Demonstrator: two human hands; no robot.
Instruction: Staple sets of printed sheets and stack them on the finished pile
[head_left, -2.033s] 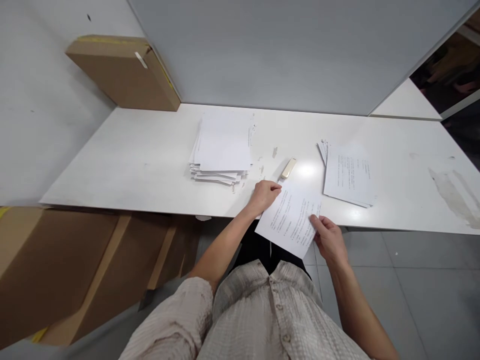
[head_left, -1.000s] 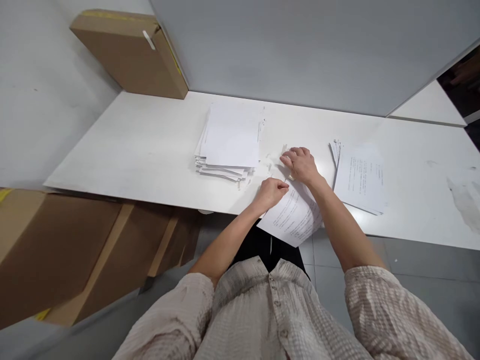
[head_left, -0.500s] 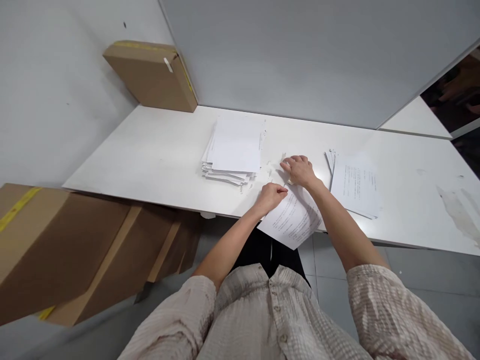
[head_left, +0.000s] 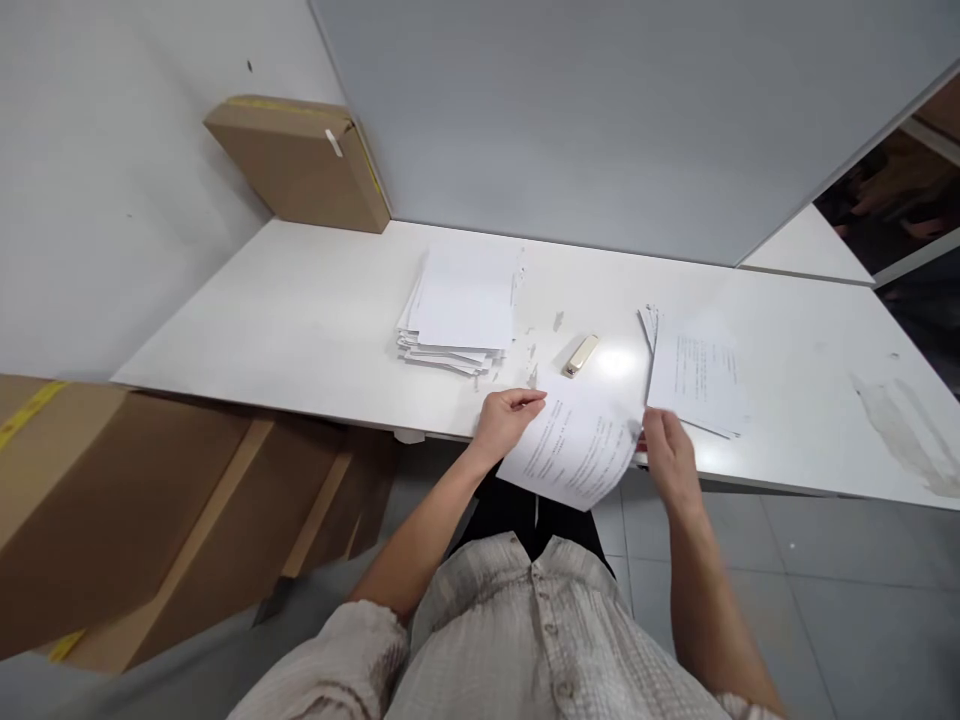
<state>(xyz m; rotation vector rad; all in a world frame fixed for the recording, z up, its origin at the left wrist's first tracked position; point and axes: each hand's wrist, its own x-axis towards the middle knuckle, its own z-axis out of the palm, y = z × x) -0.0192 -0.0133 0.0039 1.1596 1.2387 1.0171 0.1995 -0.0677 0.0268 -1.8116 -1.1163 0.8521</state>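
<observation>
A printed sheet of paper [head_left: 568, 450] hangs partly over the table's front edge, its lower part curled; whether it is one sheet or several I cannot tell. My left hand [head_left: 507, 425] pinches its left edge between thumb and fingers. At its right edge, my right hand [head_left: 670, 460] is closed, with the fingers slightly blurred. A small red thing shows beside the right fingertips, too little of it to name. Beyond the sheet lies a cream stapler [head_left: 582, 355], touched by neither hand.
A thick stack of papers [head_left: 465, 305] stands at the left on the white table [head_left: 300, 330]. Another pile of printed sheets [head_left: 694, 375] lies at the right. A cardboard box [head_left: 300, 165] leans in the back corner; larger cartons [head_left: 180, 500] stand below left. A grey panel [head_left: 562, 120] rises behind.
My right hand has left the stapler, uncovering it, and moved right and nearer to the sheet's right edge. My left hand and the sheet have shifted slightly left and closer to me.
</observation>
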